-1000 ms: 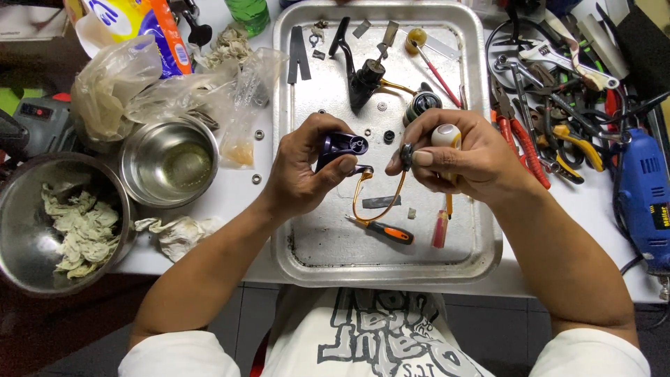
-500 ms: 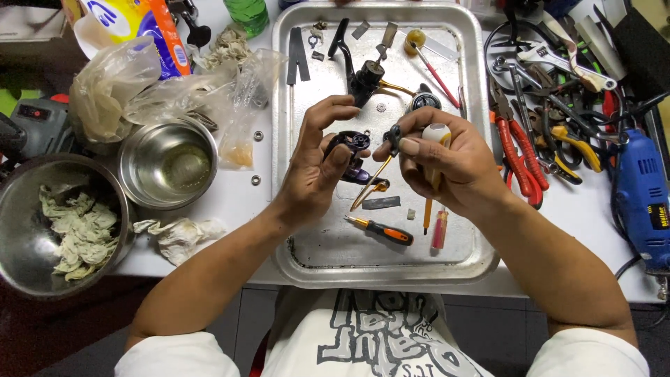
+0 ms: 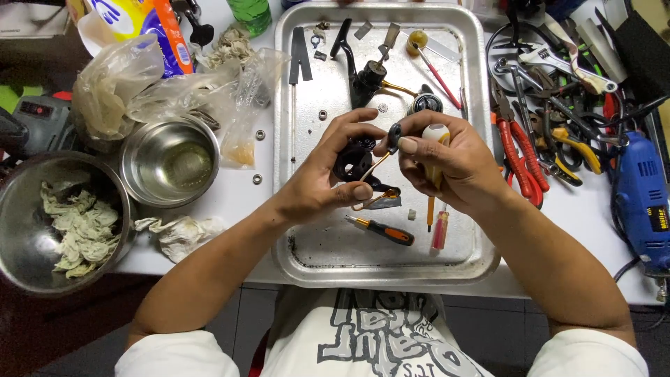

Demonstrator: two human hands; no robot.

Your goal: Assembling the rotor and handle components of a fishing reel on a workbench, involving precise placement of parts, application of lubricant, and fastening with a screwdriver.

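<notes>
Left hand [image 3: 328, 178] fingers grasp black part [image 3: 352, 160] — right hand [image 3: 447, 167] apparently grips yellow-handled screwdriver [image 3: 434, 150].

White worktable [image 3: 230, 202] under bright even light, grey tiled floor [image 3: 244, 314] below

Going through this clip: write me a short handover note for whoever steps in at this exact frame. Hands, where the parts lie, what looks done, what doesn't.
Left hand: grips a black part with a gold wire loop, held above the metal tray.
Right hand: holds a screwdriver with a pale yellow handle, shaft pointing down, and pinches a small dark piece against the part.
In the tray: another black-and-gold assembly near the top, an orange-and-black screwdriver, a small red tool, loose small parts.
Done: the device looks taken apart, pieces spread out.
Left: the held part is not joined to the other assembly; loose pieces lie unfitted.
</notes>
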